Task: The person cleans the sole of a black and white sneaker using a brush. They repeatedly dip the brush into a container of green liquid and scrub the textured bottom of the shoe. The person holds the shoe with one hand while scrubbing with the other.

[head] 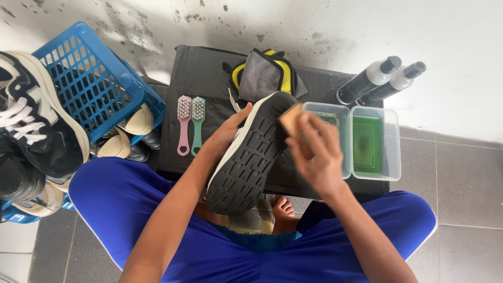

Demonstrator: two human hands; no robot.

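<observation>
My left hand [226, 133] grips a shoe [250, 157] by its side, turned so the black treaded sole faces up. My right hand [317, 152] holds a wooden-backed brush [291, 119] against the toe end of the sole. The hand is blurred. The shoe hangs over the front of a low black-covered table [199, 78], above my lap in blue shorts.
A pink brush [183, 123] and a green brush [197, 123] lie on the table. A grey and yellow cloth [264, 73] sits behind. Two clear tubs [374, 144] hold green liquid, beside two bottles [380, 78]. Blue baskets [89, 78] with shoes stand left.
</observation>
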